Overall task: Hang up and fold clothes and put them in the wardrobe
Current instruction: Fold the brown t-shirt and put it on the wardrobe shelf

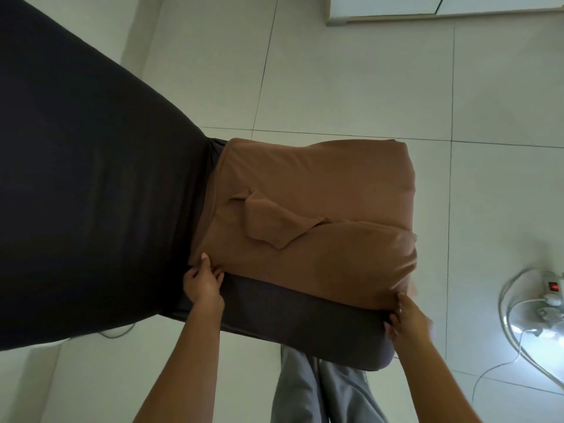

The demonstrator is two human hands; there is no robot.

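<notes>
1. The brown folded cloth garment lies flat on a dark grey padded cushion. Its near edge runs close to the front of the cushion, just before the person.
2. The left hand pinches the near left corner, with the thumb on top and the fingers curled below. The right hand grips the near right corner in the same manner. I think both corners are taken together so that the folded bundle keeps its shape when it is lifted or folded once more.
3. A small flap lies loose on top of the garment. I cannot tell if it is a collar or a cuff.
4. Most fingers of both hands are hidden under the cloth edge.
5. A large black fabric mass fills the left side. What it belongs to, I cannot say.
6. At the top right only the bottom of a white cabinet shows, cut off by the frame. It is possibly the wardrobe, well apart from the garment.
</notes>
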